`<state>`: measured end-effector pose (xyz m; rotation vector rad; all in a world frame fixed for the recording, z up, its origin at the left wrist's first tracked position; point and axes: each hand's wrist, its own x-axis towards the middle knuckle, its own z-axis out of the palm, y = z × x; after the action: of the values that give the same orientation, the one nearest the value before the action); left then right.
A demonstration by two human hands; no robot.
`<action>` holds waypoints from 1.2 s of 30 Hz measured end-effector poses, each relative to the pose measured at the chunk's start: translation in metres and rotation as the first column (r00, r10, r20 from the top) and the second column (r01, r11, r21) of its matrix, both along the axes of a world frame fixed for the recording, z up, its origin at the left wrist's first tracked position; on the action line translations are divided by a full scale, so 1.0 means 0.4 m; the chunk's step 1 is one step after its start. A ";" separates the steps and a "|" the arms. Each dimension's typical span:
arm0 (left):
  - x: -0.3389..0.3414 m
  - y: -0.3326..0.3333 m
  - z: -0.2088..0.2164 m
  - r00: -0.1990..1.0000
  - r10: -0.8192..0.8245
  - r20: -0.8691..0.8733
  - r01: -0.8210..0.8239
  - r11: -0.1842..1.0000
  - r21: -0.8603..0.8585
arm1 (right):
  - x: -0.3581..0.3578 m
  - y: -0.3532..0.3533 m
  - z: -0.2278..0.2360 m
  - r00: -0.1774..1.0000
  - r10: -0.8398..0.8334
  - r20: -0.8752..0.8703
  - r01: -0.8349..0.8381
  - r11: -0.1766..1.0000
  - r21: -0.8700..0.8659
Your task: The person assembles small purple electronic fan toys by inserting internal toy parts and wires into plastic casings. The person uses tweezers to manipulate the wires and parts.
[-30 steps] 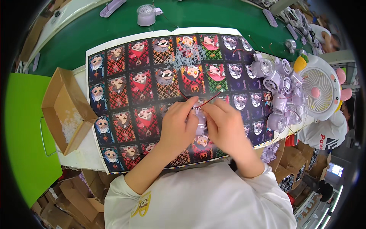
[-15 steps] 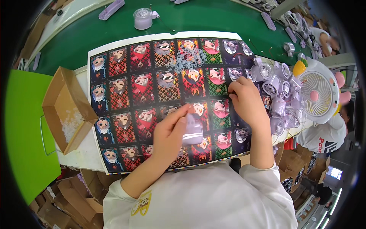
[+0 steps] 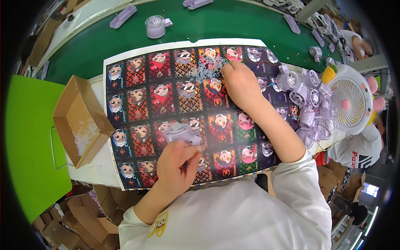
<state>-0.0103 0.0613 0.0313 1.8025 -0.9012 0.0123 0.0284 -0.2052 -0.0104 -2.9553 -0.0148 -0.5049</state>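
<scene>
My left hand (image 3: 175, 164) is closed on a lilac plastic housing (image 3: 182, 133), a small fan or motor casing, held tilted above the printed sheet (image 3: 183, 152). Motion blurs the housing a little. My right hand (image 3: 241, 81) reaches to the far part of the sheet, at the right edge of a loose pile of small translucent rings (image 3: 205, 70). Its fingers point down and are pressed together; whatever they pinch is hidden. Cartoon cards in rows cover the dark sheet.
Lilac fan housings (image 3: 306, 89) with thin wires are heaped at the right, beside a white desk fan (image 3: 345, 102). A cardboard box (image 3: 68, 118) with small clear pieces stands at the left. Across the far side runs a green belt (image 3: 233, 23) carrying a round lilac housing (image 3: 155, 28).
My right hand has moved left and away from me to the ring pile. My left hand has come nearer and left, turning the lilac housing. The view has shifted slightly.
</scene>
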 end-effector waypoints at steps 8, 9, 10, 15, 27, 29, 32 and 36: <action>0.026 -0.051 0.056 0.985 -0.103 0.135 0.116 0.989 -0.093 | -0.063 0.049 0.133 0.975 0.165 0.151 -0.218 0.854 0.472; 0.031 -0.055 0.058 0.988 -0.107 0.115 0.121 0.986 -0.118 | -0.092 0.067 0.180 0.965 0.215 0.153 -0.263 0.732 0.628; 0.036 -0.066 0.059 0.988 -0.108 0.113 0.121 0.985 -0.121 | -0.127 0.070 0.228 0.939 0.299 0.168 -0.330 0.655 0.680; 0.039 -0.121 0.074 0.960 -0.143 0.241 0.175 0.977 -0.119 | -0.248 0.121 0.316 0.927 0.310 0.210 -0.366 0.633 0.682; 0.029 -0.144 0.068 0.810 -0.216 0.545 0.209 0.975 0.076 | -0.292 0.114 0.347 0.970 0.241 -0.024 -0.172 0.755 0.633; 0.029 -0.149 0.071 0.790 -0.210 0.576 0.217 0.975 0.057 | -0.294 0.115 0.356 0.969 0.207 -0.138 -0.097 0.826 0.555; 0.035 -0.157 0.064 0.768 -0.212 0.604 0.231 0.972 0.047 | -0.289 0.103 0.347 0.956 0.249 -0.154 -0.094 0.760 0.643; 0.041 -0.186 0.011 0.844 -0.127 0.521 0.137 0.990 0.020 | -0.280 0.094 0.304 0.977 0.188 -0.096 -0.074 0.734 0.675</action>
<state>0.0063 -0.0131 0.0357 1.7411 -1.4040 0.4426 -0.0835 -0.1675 0.1114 -2.2431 -0.0205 -0.1861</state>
